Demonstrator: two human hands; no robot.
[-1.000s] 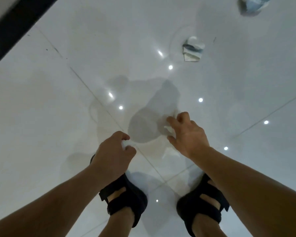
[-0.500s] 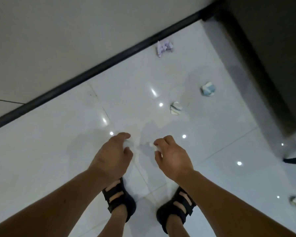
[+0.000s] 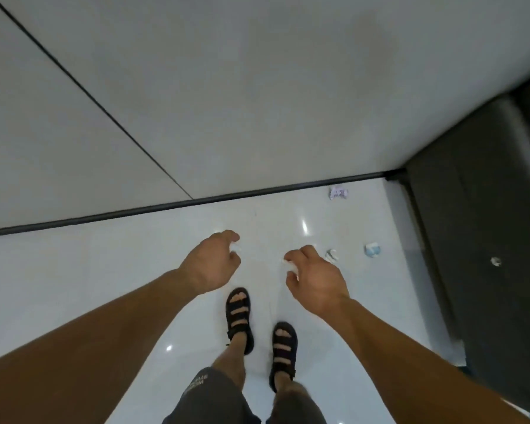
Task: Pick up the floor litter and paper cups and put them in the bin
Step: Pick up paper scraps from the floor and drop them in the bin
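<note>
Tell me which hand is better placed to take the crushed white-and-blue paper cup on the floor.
Probably right: the crushed white-and-blue paper cup lies nearer the right hand than the left hand. Both hands pinch small white scraps.

Glossy white floor (image 3: pixel 74 286), black skirting strip (image 3: pixel 166 206), grey wall (image 3: pixel 257 87), dark cabinet (image 3: pixel 471 209), black sandals (image 3: pixel 239 319), grey shorts (image 3: pixel 208 399).

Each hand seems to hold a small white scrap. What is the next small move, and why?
Probably a step forward and right, toward the crumpled white piece: it lies nearest, just beyond the right hand. The left hand and right both pinch only small scraps, and no bin is in view.
</note>
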